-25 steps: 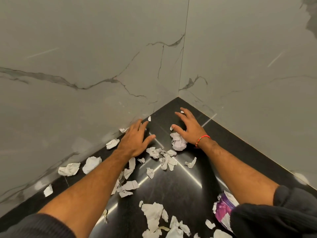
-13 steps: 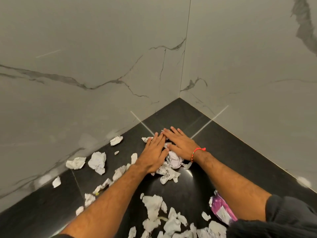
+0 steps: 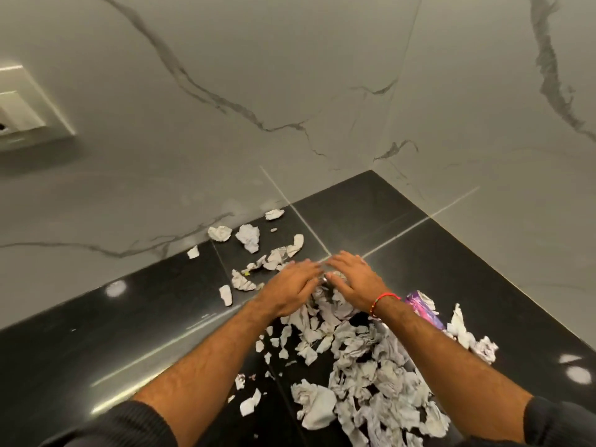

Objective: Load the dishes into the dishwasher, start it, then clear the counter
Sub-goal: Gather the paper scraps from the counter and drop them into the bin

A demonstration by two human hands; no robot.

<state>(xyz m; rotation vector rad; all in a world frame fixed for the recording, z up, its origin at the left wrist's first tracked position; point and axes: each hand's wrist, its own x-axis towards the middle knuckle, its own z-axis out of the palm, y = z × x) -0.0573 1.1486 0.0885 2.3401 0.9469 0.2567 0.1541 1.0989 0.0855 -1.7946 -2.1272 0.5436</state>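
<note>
Nearest us, our dark sleeves (image 3: 116,424) sit at the frame bottom, with the main heap of torn paper scraps (image 3: 374,375) between our forearms on the black glossy counter (image 3: 129,333). Further out, our left hand (image 3: 292,287) and right hand (image 3: 356,280) lie palm down, fingers straight and released, fingertips nearly meeting over the heap's far edge; motion blur hides exact contact. Red bracelet (image 3: 383,300) on our right wrist, purple wrapper (image 3: 422,308) just beside it. Loose scraps (image 3: 248,235) beyond the left hand, near the marble wall (image 3: 225,59). Wall socket (image 3: 22,111) far left.
</note>
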